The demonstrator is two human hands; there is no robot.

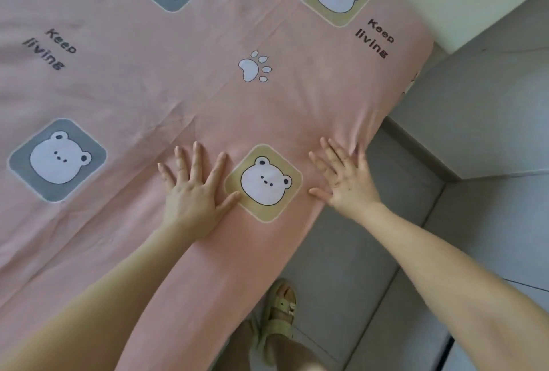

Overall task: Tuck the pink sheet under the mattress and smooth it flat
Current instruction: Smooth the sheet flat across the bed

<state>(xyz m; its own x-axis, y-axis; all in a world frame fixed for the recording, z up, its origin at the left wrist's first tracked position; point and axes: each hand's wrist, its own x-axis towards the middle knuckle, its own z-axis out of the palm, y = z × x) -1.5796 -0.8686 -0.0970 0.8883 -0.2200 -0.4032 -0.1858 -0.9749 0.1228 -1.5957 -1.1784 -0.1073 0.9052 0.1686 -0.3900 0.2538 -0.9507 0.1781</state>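
Note:
The pink sheet (184, 82), printed with bear faces, paw prints and "Keep living" text, covers the mattress across most of the view. My left hand (194, 192) lies flat on it, palm down, fingers spread, just left of a yellow bear square (263, 183). My right hand (344, 176) rests flat with fingers apart at the mattress's right edge, where the fabric gathers into small folds running over the side. Long creases cross the sheet left of my hands. The mattress itself is hidden under the sheet.
Grey tiled floor (371, 251) runs along the bed's right side. A pale wall or cabinet (490, 121) stands close at the right. My foot in a green sandal (280, 311) is on the floor beside the bed.

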